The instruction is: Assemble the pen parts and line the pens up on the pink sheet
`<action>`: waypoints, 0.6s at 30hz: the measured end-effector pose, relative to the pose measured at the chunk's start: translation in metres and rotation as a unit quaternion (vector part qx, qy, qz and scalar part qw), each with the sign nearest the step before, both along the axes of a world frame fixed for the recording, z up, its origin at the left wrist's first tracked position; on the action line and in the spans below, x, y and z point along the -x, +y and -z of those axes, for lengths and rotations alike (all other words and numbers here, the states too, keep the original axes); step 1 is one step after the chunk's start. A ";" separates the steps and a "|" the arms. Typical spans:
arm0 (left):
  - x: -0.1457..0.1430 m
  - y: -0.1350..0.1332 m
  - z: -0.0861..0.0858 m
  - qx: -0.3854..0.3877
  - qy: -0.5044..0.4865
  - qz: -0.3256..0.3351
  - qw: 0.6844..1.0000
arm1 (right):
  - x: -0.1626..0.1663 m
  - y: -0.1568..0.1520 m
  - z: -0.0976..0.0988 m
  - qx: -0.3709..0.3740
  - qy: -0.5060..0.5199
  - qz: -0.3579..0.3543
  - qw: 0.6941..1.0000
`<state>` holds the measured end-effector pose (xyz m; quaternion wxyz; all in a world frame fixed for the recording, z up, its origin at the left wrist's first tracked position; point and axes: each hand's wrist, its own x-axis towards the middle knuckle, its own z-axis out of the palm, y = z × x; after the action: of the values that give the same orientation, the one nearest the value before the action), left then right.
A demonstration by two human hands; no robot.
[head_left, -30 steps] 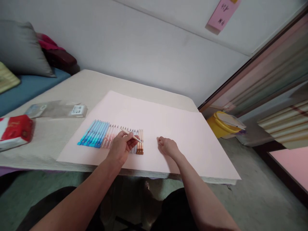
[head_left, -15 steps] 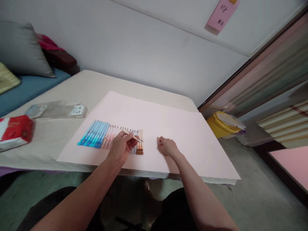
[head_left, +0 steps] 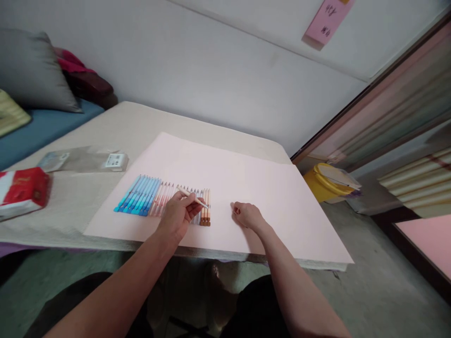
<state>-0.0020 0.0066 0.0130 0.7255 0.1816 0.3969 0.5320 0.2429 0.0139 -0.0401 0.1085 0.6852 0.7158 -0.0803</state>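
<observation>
My left hand (head_left: 179, 211) pinches a slim cream-coloured pen (head_left: 192, 196), held slanting above a row of pens on a pale pink sheet (head_left: 268, 188). Blue pens (head_left: 138, 195) lie side by side at the left of the row. Beside them come pink-and-white pens (head_left: 162, 197), partly covered by my left hand. Brown-ended pens (head_left: 206, 211) close the row on the right. To the right of the row, my right hand (head_left: 248, 215) rests on the sheet with its fingers curled in and nothing visible in them.
A clear plastic wrapper (head_left: 84, 159) and a red-and-white packet (head_left: 26, 192) lie on the cloth-covered table (head_left: 134, 117) at the left. A grey cushion (head_left: 38, 70) sits beyond. On the floor at the right stands a yellow bin (head_left: 322, 180). Behind the table is a white wall (head_left: 211, 70).
Both hands keep nearly the same pose, the left still gripping the pen. Only a very slight shift of the whole view shows.
</observation>
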 end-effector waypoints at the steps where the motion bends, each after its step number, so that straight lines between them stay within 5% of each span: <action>1: 0.000 0.000 0.000 -0.001 0.000 0.001 1.000 | 0.000 0.000 0.000 0.000 0.001 0.002 1.000; 18: -0.001 0.000 -0.004 0.009 0.000 -0.005 1.000 | -0.001 0.003 0.000 0.020 0.028 0.038 0.999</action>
<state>-0.0010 0.0064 0.0167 0.7246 0.1725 0.4025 0.5322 0.2438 0.0167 -0.0397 0.0990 0.7069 0.6904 -0.1179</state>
